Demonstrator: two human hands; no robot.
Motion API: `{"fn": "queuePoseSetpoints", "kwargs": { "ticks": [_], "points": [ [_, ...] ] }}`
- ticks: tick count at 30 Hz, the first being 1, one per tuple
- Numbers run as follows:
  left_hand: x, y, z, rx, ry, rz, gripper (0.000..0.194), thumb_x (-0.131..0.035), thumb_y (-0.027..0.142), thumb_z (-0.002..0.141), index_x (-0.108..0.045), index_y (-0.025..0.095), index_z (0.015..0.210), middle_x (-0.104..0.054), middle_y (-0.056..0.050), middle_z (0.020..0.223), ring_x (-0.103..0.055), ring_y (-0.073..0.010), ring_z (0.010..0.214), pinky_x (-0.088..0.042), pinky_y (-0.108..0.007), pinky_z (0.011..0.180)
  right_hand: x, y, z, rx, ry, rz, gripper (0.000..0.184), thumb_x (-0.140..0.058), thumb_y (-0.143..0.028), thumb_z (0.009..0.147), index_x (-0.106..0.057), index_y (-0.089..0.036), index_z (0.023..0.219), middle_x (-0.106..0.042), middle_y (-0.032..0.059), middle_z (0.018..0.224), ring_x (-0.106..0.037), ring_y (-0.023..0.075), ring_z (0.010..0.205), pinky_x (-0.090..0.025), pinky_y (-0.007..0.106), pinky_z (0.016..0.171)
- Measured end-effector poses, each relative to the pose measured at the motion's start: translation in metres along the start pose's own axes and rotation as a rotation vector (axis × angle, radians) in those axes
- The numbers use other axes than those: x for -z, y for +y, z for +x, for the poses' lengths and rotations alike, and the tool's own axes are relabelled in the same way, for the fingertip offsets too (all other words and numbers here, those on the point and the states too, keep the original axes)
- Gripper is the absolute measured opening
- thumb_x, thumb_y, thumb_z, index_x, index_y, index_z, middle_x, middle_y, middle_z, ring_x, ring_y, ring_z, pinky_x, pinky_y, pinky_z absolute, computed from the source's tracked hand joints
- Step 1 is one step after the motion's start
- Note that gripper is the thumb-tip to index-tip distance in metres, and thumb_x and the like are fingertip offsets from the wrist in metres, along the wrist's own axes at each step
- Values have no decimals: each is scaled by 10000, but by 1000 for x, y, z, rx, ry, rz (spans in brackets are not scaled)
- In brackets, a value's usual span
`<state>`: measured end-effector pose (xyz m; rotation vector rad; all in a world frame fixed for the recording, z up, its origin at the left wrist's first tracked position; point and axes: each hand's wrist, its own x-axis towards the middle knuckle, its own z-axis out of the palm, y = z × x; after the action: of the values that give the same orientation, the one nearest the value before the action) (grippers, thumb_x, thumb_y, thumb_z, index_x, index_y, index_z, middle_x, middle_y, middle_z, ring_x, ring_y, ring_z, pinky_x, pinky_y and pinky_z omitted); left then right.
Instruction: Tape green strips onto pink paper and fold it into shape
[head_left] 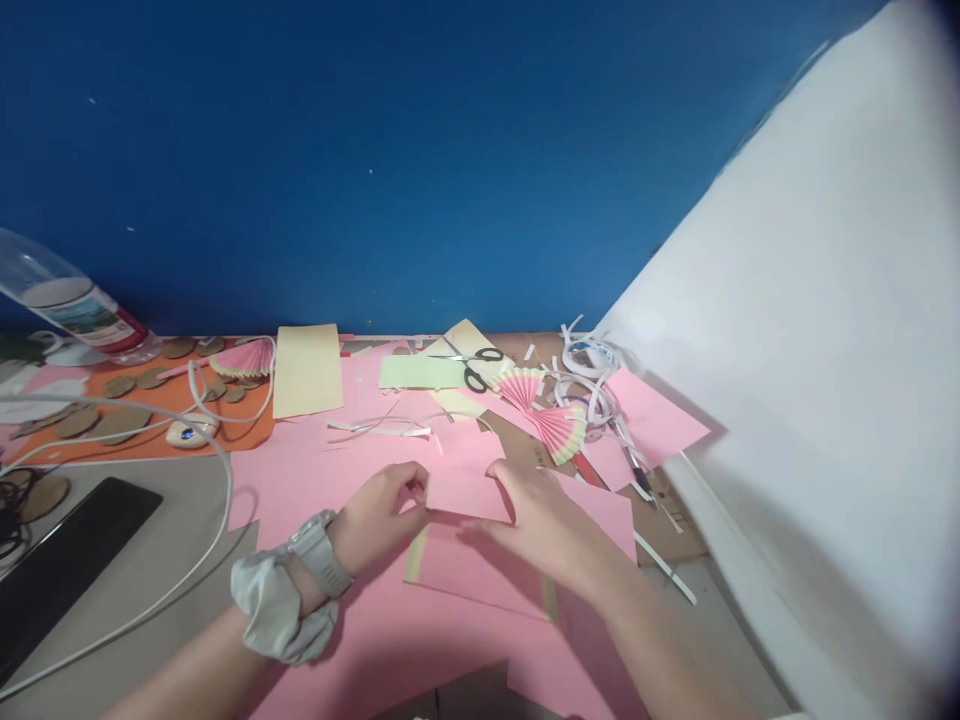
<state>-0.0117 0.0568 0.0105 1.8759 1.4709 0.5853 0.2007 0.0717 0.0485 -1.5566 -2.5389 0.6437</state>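
My left hand (382, 505), with a grey watch (321, 555) and a grey-green scrunchie (281, 605) on its wrist, pinches the left edge of a small pink paper (466, 485). At the right edge, the fingers and thumb of my right hand (536, 510) are closed on the same paper. Just below and nearer to me is a pink sheet (480, 575) with yellow-green strips along its two sides. Whether it is one piece with the held paper I cannot tell. Larger pink sheets (360, 650) lie under both hands.
Black-handled scissors (475, 372) lie behind my hands, near a green paper strip (420, 372) and a pleated pink fan (551, 420). A yellow paper (307, 370), a plastic bottle (90, 310) and a black phone (75, 570) are to the left. White strips (589, 385) tangle at right.
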Motion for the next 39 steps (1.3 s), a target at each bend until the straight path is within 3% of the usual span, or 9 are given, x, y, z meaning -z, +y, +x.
{"fn": "queuePoseSetpoints", "kwargs": {
  "ticks": [2,4,7,11,15,21,30,34,39],
  "points": [
    [10,16,12,-33,-51,-51,124,-410,180,792,-533,182,772,-552,35,668,-515,-110,595,-424,-222,556,12,6,-3,-48,-57,199,320,-509,-528,817,-506,-237,949,-593,-4,833,-552,175,715,-390,254,578],
    [24,34,24,-72,-67,-72,166,-378,173,806,-542,188,789,-555,34,688,-514,-106,621,-410,-218,572,21,8,-3,-100,-45,370,320,-425,-538,860,-510,-229,857,-549,-27,756,-506,145,647,-361,237,550],
    [49,60,35,-150,-140,-86,135,-474,253,795,-590,207,845,-599,35,732,-540,-119,676,-413,-230,621,28,7,-2,-136,97,534,361,-419,-514,872,-440,-200,694,-419,-46,653,-410,114,588,-321,223,523],
    [69,81,35,-159,-165,-56,199,-571,391,762,-608,206,824,-620,24,765,-545,-142,708,-405,-251,650,31,-1,-5,-169,171,715,339,-440,-496,869,-424,-196,711,-373,-51,638,-378,104,575,-323,216,507],
    [69,86,30,-50,-92,18,273,-476,434,828,-550,204,702,-544,46,637,-477,-119,596,-343,-238,553,32,-9,-12,-196,165,740,343,-414,-497,878,-437,-197,713,-413,-32,669,-409,122,612,-362,226,537],
    [64,90,26,-14,-112,-84,292,-448,409,847,-485,197,651,-469,51,613,-428,-106,590,-321,-227,531,32,-19,-20,-245,140,734,322,-391,-484,891,-448,-212,728,-430,-20,700,-421,144,651,-359,235,564],
    [67,87,24,0,-125,-113,403,-412,497,852,-342,193,597,-303,56,585,-298,-96,548,-258,-238,499,34,-35,-20,-245,207,692,406,-392,-501,876,-245,-218,624,-211,-48,616,-271,118,548,-254,220,456],
    [69,87,25,28,-170,-122,433,-369,536,861,-307,195,600,-261,59,591,-266,-98,546,-244,-247,506,36,-33,-21,-224,159,612,397,-385,-462,893,-213,-217,632,-194,-51,622,-263,112,547,-249,216,460],
    [68,86,27,17,-185,-106,438,-347,539,871,-287,197,605,-243,61,594,-257,-99,547,-238,-254,507,30,-29,-22,-221,204,581,384,-399,-437,895,-207,-219,645,-196,-51,627,-261,110,545,-234,218,455]
  ]
}}
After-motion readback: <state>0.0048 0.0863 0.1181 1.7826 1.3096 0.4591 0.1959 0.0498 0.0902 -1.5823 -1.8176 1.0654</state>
